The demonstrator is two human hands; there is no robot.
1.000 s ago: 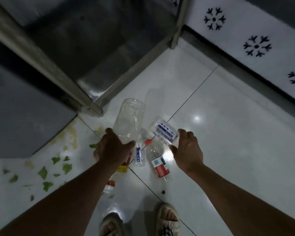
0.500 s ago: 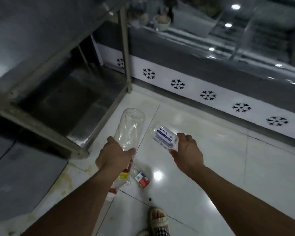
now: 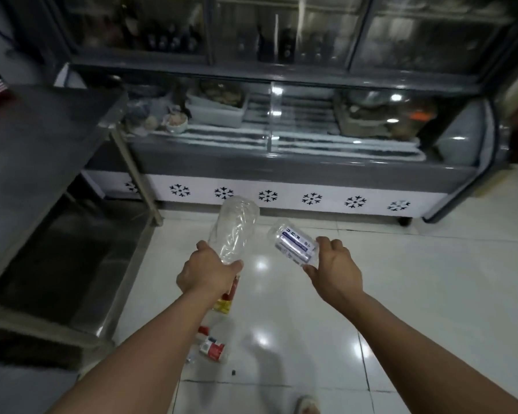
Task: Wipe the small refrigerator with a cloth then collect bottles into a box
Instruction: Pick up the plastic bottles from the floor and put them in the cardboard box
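1. The left hand (image 3: 208, 271) is wrapped round a big bottle (image 3: 234, 231). The bottle is clear and empty. Its bottom points up and away, toward the fridge (image 3: 281, 162). Its neck end pokes out below the hand, with a yellow and red label on it.
2. The right hand (image 3: 334, 268) holds a small bottle (image 3: 293, 245) with a blue label. The fingers curl over its top side and the thumb is under it. This bottle lies slanted too, with its far end up and to the left.
3. The two bottles are near each other but do not touch. Both are up in the air, over the white floor (image 3: 401, 294).
4. More bottles (image 3: 211, 348) lie on the floor, low down and close in, under the left arm. They have red labels. The left hand is nearer to them, but it is full.
5. No box shows here, so I cannot tell which way the bottles must go. I think the next step is to carry these two to the box.
6. Both arms reach out in front, a little bent, with the backs of the hands up.
7. A metal table (image 3: 42, 138) stands on the left.
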